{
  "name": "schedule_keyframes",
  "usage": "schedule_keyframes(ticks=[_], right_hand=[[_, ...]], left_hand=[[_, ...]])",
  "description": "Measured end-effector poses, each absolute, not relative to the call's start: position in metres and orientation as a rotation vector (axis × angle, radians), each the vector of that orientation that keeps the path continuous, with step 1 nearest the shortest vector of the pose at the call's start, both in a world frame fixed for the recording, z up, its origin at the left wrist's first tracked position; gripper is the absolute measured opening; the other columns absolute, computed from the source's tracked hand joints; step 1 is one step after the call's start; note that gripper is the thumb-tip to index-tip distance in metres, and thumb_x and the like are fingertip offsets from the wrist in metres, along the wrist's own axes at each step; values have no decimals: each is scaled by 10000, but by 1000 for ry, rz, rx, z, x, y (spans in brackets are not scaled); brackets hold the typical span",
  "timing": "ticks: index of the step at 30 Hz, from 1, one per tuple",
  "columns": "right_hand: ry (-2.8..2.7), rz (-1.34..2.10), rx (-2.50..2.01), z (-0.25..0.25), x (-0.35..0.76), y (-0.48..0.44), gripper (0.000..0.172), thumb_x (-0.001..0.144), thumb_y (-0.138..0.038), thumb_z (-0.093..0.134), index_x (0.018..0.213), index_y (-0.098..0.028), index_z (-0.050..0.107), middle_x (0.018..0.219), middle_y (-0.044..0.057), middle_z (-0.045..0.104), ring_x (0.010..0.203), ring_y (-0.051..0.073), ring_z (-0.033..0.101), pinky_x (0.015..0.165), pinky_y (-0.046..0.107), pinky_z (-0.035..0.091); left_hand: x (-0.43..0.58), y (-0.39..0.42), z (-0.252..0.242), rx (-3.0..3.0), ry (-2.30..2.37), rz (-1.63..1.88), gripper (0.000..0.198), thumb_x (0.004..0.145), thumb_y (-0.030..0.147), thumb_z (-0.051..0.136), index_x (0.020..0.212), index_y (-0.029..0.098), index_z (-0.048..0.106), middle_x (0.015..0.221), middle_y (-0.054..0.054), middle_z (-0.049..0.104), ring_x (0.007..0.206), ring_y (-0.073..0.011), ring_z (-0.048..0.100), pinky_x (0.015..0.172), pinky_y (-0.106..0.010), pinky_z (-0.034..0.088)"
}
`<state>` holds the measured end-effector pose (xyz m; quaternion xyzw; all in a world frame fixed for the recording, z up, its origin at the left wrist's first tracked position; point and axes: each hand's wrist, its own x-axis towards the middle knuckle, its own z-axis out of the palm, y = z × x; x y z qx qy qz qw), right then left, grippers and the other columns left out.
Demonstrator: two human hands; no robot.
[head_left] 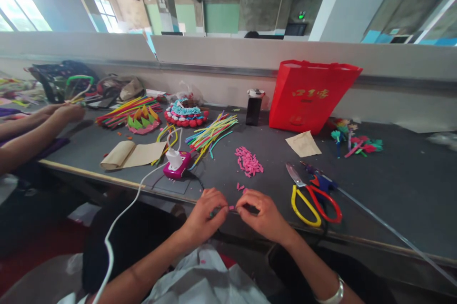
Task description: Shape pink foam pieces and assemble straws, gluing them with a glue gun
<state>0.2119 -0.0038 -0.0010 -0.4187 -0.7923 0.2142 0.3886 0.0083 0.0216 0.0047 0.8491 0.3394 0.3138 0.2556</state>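
Note:
Near the front edge of the table, my left hand and my right hand face each other with their fingertips pinched. Between them shows a small pink piece, its ends at the fingertips of both hands. Something greenish peeks out from under the left fingers, too small to name. Just beyond the hands lie a few loose pink pieces, and farther back a pile of short pink pieces. To the right of my right hand rest scissors with yellow and red handles, beside a blue glue gun holding a long clear stick.
A purple power socket with a white plug and cable stands left. Behind are colourful pipe cleaners, a beaded craft, a bottle, a red bag and brown paper. Another person's hands work at far left.

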Motion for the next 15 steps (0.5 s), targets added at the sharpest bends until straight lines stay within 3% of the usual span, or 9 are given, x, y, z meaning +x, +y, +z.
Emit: schedule_keyframes(ticks=[4,9,15], right_hand=[[-1921,580,-1155,6,220,-5,147,890,-184,516,813,-209,640,783,13,642,766,149,586,743,263,447],[-1928,622,-1136,2,208,-7,115,887,-230,546,936,-214,649,847,23,665,786,157,594,782,282,452],[-1949,623,-1122,3,202,-7,128,852,-143,511,760,-198,581,734,-8,618,719,138,562,756,263,430]], left_hand=[[4,24,4,2127,983,878,239,915,260,476,719,173,582,753,-20,618,759,-151,543,773,-300,372],[10,22,2,2079,987,874,242,901,256,486,700,172,593,712,-13,615,736,-145,537,760,-291,382],[19,18,5,2094,970,863,225,866,239,506,665,172,584,672,-6,606,716,-141,541,748,-289,384]])
